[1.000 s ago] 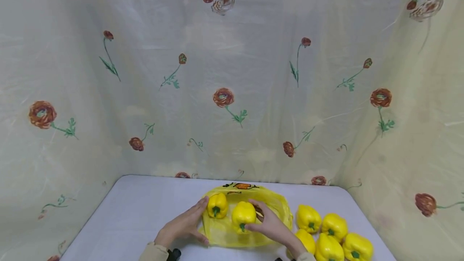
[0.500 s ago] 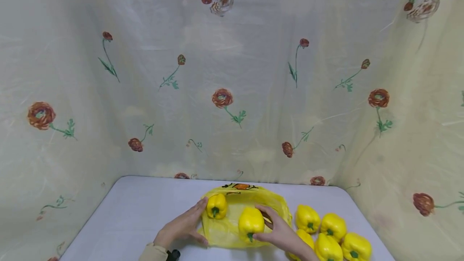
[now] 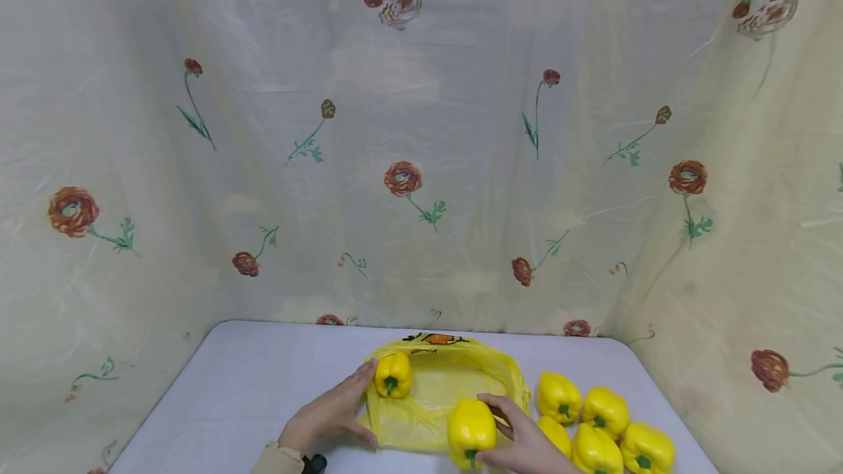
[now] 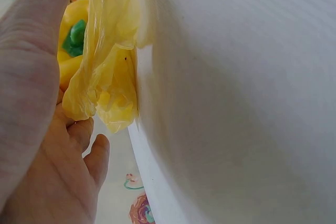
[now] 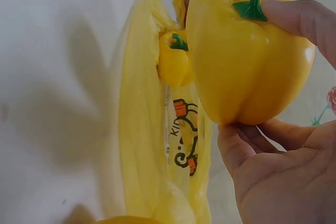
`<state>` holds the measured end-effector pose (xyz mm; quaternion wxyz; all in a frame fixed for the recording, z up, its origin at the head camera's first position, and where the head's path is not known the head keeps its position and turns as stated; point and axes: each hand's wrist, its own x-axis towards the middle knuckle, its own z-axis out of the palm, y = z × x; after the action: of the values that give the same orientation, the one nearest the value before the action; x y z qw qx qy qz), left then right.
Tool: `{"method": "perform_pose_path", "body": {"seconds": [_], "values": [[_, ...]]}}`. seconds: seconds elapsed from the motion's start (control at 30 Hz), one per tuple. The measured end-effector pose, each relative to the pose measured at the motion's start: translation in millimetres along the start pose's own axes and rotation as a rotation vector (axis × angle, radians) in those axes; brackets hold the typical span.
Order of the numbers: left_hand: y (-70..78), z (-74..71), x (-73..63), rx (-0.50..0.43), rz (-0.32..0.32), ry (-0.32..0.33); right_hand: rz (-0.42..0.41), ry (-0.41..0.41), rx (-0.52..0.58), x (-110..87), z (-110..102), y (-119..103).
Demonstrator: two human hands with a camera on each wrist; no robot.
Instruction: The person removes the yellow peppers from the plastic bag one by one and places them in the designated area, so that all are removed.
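Note:
A yellow plastic bag (image 3: 428, 434) lies spread with its mouth open on the white table, printed with a cartoon. Inside its left end sits a yellow bell pepper (image 3: 393, 374), green stem facing me. My left hand (image 3: 336, 408) rests along the bag's left edge, thumb and fingers spread, fingertips beside that pepper; in the left wrist view, bag film (image 4: 113, 77) partly covers the fingers. My right hand (image 3: 523, 441) grips another yellow bell pepper (image 3: 471, 431) over the bag's near right edge. In the right wrist view, the thumb lies by the stem of this pepper (image 5: 247, 61).
Several more yellow bell peppers (image 3: 606, 409) are grouped on the table to the right of the bag, close to my right hand. A flower-printed curtain (image 3: 461, 254) encloses the back and both sides of the table (image 3: 263, 357).
My right hand has carried its pepper rightward and nearer to me, from over the bag's middle to its near edge. My left hand and the pepper in the bag have stayed put.

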<state>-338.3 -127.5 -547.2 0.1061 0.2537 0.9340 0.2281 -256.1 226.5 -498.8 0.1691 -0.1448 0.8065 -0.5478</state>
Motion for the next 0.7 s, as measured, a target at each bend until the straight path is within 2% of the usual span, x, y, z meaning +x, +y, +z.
{"method": "perform_pose_path", "body": {"seconds": [0.13, 0.27, 0.43, 0.5, 0.7], "values": [[0.2, -0.4, -0.5, 0.004, 0.001, 0.006, -0.007, -0.040, 0.013, -5.7, -2.0, 9.8], [-1.1, 0.0, 0.2, 0.007, 0.000, 0.005, -0.083, -0.121, -0.012, -10.3, -4.6, 23.6], [-2.4, 0.8, 1.0, 0.008, -0.008, 0.004, -0.118, -0.169, 0.008, -13.7, -0.2, 33.0], [-2.7, 1.2, 1.2, 0.008, -0.011, 0.003, -0.115, -0.164, 0.070, -14.9, 3.9, 35.3], [-2.5, 2.2, 1.3, -0.002, -0.016, -0.005, -0.177, -0.233, 0.156, -16.4, 13.8, 45.2]]}}
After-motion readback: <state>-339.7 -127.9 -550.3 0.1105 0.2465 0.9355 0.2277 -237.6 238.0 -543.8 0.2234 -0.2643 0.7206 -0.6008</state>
